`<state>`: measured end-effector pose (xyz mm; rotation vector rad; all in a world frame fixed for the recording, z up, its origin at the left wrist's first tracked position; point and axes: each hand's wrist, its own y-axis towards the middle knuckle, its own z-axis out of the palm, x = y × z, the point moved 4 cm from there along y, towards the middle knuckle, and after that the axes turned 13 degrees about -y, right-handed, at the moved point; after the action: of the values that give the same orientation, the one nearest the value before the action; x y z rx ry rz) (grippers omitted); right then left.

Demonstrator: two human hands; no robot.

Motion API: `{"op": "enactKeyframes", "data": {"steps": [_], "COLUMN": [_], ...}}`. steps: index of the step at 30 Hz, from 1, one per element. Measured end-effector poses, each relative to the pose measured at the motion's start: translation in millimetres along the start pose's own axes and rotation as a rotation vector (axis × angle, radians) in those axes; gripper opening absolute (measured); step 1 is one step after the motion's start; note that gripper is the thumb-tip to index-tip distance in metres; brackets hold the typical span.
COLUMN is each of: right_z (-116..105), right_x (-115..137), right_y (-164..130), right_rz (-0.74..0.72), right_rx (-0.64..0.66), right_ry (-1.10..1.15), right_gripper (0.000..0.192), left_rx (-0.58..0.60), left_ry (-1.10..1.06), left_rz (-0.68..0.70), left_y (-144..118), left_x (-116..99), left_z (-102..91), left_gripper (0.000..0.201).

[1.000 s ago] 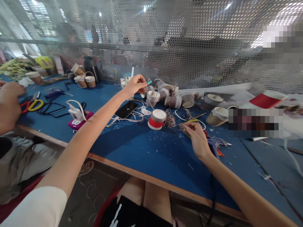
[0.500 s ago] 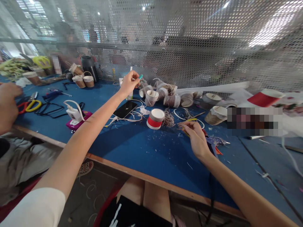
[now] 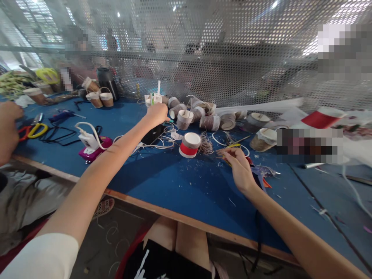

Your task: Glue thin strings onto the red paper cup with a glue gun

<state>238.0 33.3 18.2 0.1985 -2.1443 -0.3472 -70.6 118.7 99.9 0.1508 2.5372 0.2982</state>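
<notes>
My left hand (image 3: pixel 157 114) is closed over the black phone (image 3: pixel 152 136) and partly covers it. A small teal tip (image 3: pixel 170 121) pokes out of its fingers; the rest of that thin item is hidden. My right hand (image 3: pixel 240 168) rests low over the table with its fingers curled together. Something yellow shows beneath them, but what they grip is hidden. A yellow-handled tool (image 3: pixel 234 145) lies just beyond, and a glue gun (image 3: pixel 258 175) is partly behind that wrist. Between the hands stands a small cup with a red band (image 3: pixel 189 150), beside a bundle of grey cord (image 3: pixel 206 143).
Several grey-wrapped cups (image 3: pixel 209 123) lie along the mesh wall (image 3: pixel 232 69). A purple power block (image 3: pixel 94 150) with a white plug sits left. Farther left are scissors (image 3: pixel 37 131), a blue glue gun (image 3: pixel 64 115), small baskets (image 3: pixel 106 99) and another person's hand (image 3: pixel 10 128).
My left hand has come down and slightly left, from above the table to over the phone, with the teal-tipped item in its fingers. My right hand stays almost still.
</notes>
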Motion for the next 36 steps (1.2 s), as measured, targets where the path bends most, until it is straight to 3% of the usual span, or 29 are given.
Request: {"op": "enactKeyframes", "data": {"steps": [3,6,9,12,15,17,20,24,30,36], "right_z": [0.4,0.0,-0.6,4.1,13.2,18.7,23.1,23.1,21.9,23.7], "right_x": [-1.3,2.3,11.5,20.8,17.3,10.5,3.9,5.2,9.1,9.8], "right_y": [0.7,0.4,-1.9,-6.2,-9.3,-9.6,-9.3,-11.5,-18.1,-19.2], "right_rz": [-0.01,-0.035,-0.109,-0.305,-0.427,-0.444,-0.459,-0.477,-0.482,-0.455], "right_rx": [-0.003,0.01,0.043,0.126,0.224,0.271,0.278,0.248,0.253,0.258], "right_ry": [-0.025,-0.065,-0.142,-0.348,-0.505,-0.54,-0.553,-0.55,-0.555,-0.541], "right_gripper": [0.025,0.023,0.025,0.033,0.037,0.038,0.036,0.033,0.035,0.034], "left_rx": [0.062,0.366,0.643,0.744,0.835,0.825,0.695,0.542,0.645,0.771], "left_ry": [0.066,0.025,-0.048,-0.201,-0.37,-0.47,-0.618,-0.591,-0.501,-0.435], "left_rz": [0.138,0.298,0.371,0.402,0.391,0.364,0.286,0.243,0.289,0.216], "left_y": [-8.8,-27.1,-46.8,-51.3,-42.4,-32.2,-16.6,-2.6,17.3,25.8], "left_x": [-16.3,-39.9,-60.4,-68.9,-59.2,-46.8,-31.2,-31.4,-57.9,-61.7], "left_z": [-6.8,-1.7,11.2,20.4,24.5,26.4,37.0,66.5,100.6,120.7], "left_gripper": [0.031,0.072,0.098,0.106,0.096,0.078,0.057,0.042,0.048,0.06]}}
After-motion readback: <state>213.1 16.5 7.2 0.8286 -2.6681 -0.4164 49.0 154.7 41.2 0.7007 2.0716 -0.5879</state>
